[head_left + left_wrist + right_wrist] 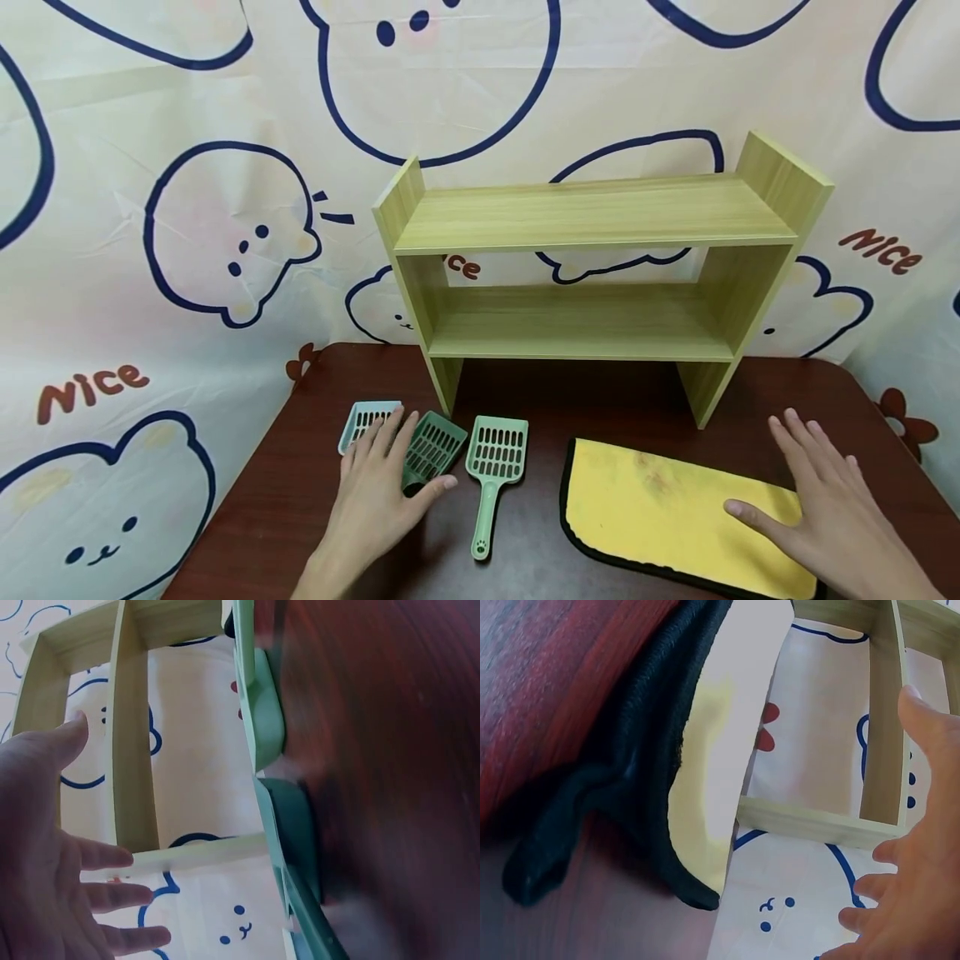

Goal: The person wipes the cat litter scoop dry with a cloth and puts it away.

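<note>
My left hand [382, 496], fingers spread, hovers above a dark green litter scoop [433, 446] and partly hides it. A light blue scoop [367, 417] lies to its left, also partly covered by my fingers. Just right of that hand is a light green litter scoop [497, 454], slotted head away from me and handle toward me. My right hand [832, 508], likewise spread and holding nothing, is over the right end of a yellow mat [675, 517] with black edging. In the right wrist view the mat [697, 795] shows a thick black underside and a dark strap-like piece.
A two-tier light wooden shelf [585, 325] stands at the back of the dark red-brown table [555, 392], behind the scoops and mat. A white cloth [225, 367] printed with blue cartoon bears hangs behind and beside the table.
</note>
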Available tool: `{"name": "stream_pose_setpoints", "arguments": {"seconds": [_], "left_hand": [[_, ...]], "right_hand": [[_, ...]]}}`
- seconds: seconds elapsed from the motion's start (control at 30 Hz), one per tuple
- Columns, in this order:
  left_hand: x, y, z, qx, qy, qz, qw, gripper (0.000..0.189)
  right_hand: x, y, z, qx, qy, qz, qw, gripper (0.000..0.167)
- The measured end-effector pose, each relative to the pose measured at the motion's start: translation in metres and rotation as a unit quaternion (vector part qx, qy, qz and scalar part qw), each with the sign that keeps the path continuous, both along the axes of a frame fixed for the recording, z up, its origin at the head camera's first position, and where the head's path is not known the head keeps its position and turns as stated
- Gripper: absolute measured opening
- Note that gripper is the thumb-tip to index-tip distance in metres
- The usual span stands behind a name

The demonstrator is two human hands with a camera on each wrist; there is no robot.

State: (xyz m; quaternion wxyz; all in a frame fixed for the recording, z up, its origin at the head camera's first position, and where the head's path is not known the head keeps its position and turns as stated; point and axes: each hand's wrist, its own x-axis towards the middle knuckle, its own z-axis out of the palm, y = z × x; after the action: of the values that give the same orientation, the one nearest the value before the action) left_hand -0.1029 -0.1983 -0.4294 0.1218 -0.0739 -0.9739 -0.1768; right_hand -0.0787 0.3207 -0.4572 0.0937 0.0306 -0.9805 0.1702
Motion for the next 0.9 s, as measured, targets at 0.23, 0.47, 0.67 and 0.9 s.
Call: {"name": "stream_pose_setpoints", "arguments": {"seconds": [0.23,0.47,0.67,0.9], "left_hand": [[0.002,0.011,-0.006,0.036,0.031,-0.041,0.9980,0.092],[0.007,0.019,-0.010,0.068,0.031,-0.050,0.9960,0.092],[0.008,0.024,-0.013,0.073,0.023,-0.057,0.9954,0.090],[0.011,0.029,-0.013,0.091,-0.014,-0.051,0.9945,0.086]], "right_hand": [[-0.005,-0.007,-0.002,-0.028,-0.004,0.023,0.9993,0.130],[-0.008,-0.010,0.000,-0.046,-0.041,0.022,0.9979,0.128],[-0.011,-0.012,0.004,-0.039,-0.055,0.021,0.9975,0.126],[-0.014,-0.011,0.001,-0.046,-0.072,0.040,0.9956,0.122]]}}
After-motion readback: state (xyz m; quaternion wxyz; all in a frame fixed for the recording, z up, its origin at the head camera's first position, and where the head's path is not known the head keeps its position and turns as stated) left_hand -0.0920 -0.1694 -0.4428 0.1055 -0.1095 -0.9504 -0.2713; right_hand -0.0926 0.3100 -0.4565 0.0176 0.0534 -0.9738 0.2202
